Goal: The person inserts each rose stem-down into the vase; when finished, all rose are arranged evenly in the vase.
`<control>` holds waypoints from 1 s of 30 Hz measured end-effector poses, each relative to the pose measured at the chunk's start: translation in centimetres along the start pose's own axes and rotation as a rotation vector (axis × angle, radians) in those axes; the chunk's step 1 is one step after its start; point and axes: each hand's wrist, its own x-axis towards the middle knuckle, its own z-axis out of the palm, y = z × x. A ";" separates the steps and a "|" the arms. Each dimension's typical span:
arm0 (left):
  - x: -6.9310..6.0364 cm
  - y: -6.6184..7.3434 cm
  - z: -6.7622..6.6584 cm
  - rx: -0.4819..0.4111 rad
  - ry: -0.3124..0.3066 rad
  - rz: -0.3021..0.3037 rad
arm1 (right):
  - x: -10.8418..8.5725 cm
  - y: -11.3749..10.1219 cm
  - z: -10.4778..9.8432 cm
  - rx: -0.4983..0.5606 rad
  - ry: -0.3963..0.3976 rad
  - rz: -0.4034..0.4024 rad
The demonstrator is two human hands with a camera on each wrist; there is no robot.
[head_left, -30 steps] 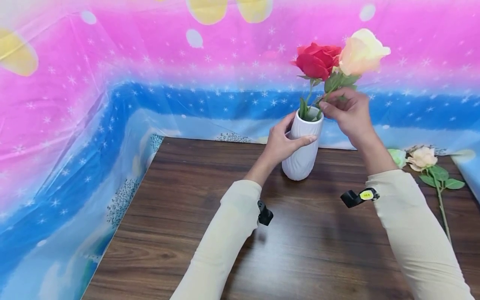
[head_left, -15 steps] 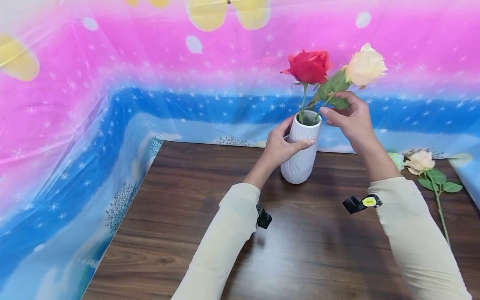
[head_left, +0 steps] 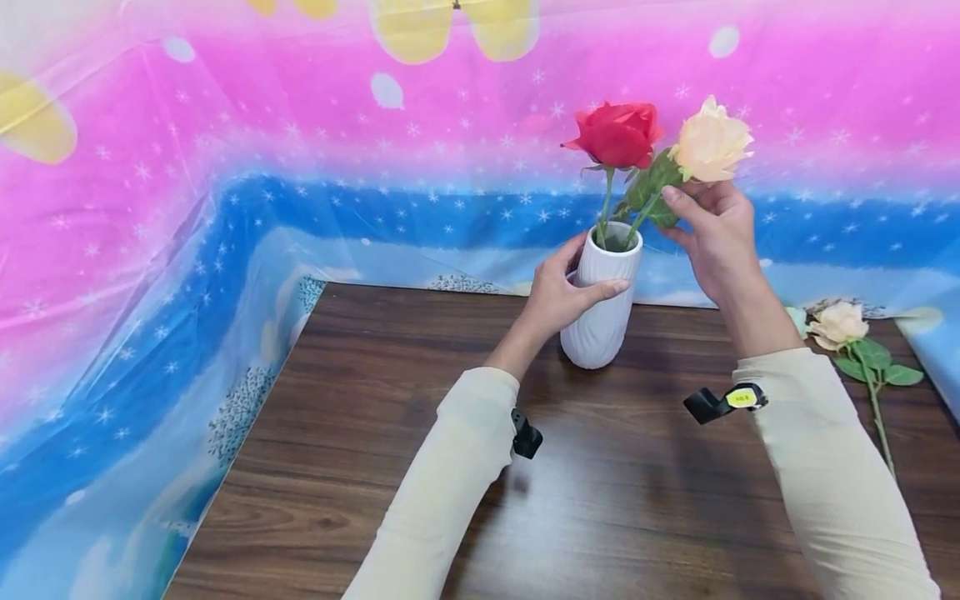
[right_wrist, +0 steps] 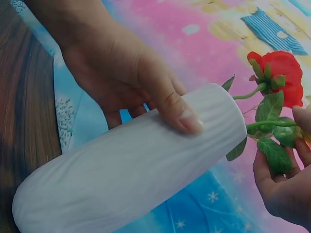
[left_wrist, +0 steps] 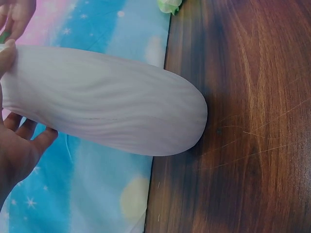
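Note:
My left hand (head_left: 562, 287) grips a white ribbed vase (head_left: 596, 325) around its upper side, thumb across the front. The vase stands on the table, tilted a little in the head view. A red rose (head_left: 615, 135) leans in its mouth, stem inside. Beside it, a cream rose (head_left: 711, 143) slants to the right with its stem end in the vase. My right hand (head_left: 720, 237) holds the cream rose's stem just below the bloom, among green leaves (right_wrist: 274, 154). The right wrist view shows the thumb near the stem; the other fingertips are partly hidden by a leaf.
On the right of the dark wooden table (head_left: 375, 400) lies a peach rose (head_left: 838, 325) with a long stem. A pale green flower (left_wrist: 170, 6) lies beside it, mostly hidden by my right arm in the head view. A patterned cloth (head_left: 300, 125) hangs behind.
The cream rose first swung away from the red one, then came slightly back left. My right hand has shifted up its stem toward the bloom. My left hand keeps its hold on the vase.

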 end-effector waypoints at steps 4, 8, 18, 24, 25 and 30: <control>0.1 0.0 0.1 0.008 -0.007 -0.004 | 0.2 0.0 0.3 0.010 0.004 0.021; 0.1 0.0 0.1 0.012 -0.005 0.001 | 0.2 0.3 0.5 0.000 -0.008 -0.001; 0.0 0.1 -0.1 0.016 0.000 -0.013 | 0.4 1.0 0.7 -0.179 -0.007 -0.046; 0.1 0.1 -0.1 0.018 0.005 -0.014 | 0.4 0.8 0.6 -0.221 -0.001 -0.010; 0.1 0.1 -0.1 0.019 0.004 -0.014 | 0.3 0.7 0.5 -0.221 0.000 0.003; 0.0 0.0 0.0 0.018 0.000 -0.016 | -0.2 0.5 -0.3 -0.214 -0.004 0.064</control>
